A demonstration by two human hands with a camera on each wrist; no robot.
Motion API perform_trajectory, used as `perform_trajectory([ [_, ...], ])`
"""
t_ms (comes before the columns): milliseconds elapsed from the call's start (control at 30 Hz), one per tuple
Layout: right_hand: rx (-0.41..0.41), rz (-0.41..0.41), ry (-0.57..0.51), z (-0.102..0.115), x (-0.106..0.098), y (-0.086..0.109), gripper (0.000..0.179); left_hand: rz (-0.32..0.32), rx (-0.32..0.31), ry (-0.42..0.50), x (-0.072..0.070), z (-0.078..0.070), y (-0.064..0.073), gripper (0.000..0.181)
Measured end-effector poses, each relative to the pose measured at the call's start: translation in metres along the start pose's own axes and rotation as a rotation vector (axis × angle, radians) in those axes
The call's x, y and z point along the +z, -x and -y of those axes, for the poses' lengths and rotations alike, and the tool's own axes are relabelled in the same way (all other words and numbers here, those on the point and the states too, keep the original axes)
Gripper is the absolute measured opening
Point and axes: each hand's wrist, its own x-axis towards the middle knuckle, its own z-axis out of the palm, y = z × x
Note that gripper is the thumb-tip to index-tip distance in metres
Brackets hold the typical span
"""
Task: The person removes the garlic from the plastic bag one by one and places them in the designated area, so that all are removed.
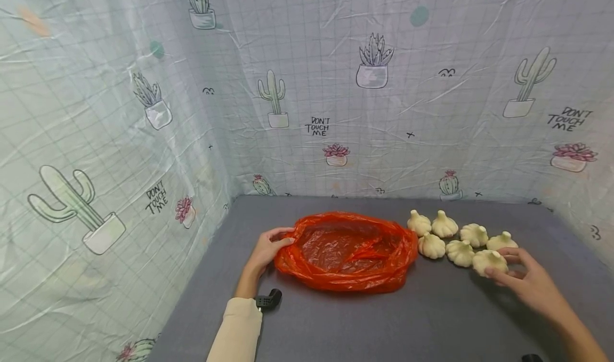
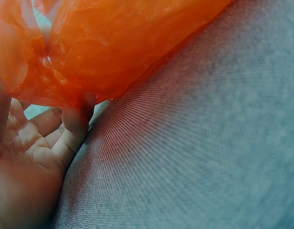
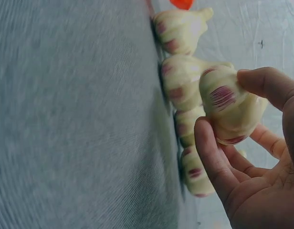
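A red plastic bag (image 1: 350,284) lies on the table with its mouth spread wide. My left hand (image 1: 265,249) pinches the bag's left rim; in the left wrist view, fingertips meet the edge of the orange-looking plastic (image 2: 123,47). At the right, my right hand (image 1: 530,282) holds a garlic bulb (image 1: 489,263) between thumb and fingers. The right wrist view shows this held bulb (image 3: 228,105), with purple streaks, slightly off the table. Several other garlic bulbs (image 1: 459,252) sit grouped between the bag and my right hand.
The grey table (image 1: 336,330) runs back to a hanging cloth (image 1: 408,106) printed with potted cacti, which also covers the left side. A black wrist device (image 1: 269,299) sits by my left sleeve (image 1: 237,324).
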Motion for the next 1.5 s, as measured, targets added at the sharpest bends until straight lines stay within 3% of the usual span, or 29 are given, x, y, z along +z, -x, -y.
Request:
perform_trajectory([
  [100, 0.04, 0.026, 0.043, -0.003, -0.003, -0.002, 0.043, 0.001, -0.005, 0.001, 0.001, -0.001, 0.0, 0.036],
  [267, 0.109, 0.099, 0.121, -0.007, -0.009, -0.007, 0.064, 0.003, -0.01, 0.003, 0.001, -0.002, 0.001, 0.037],
  [600, 0.151, 0.165, 0.317, -0.013, -0.017, -0.02, 0.075, -0.006, -0.011, -0.015, 0.002, -0.001, 0.002, 0.038],
  [1500, 0.195, 0.173, 0.317, -0.018, -0.013, -0.025, 0.081, -0.011, -0.006, -0.022, 0.0, -0.001, 0.002, 0.035],
])
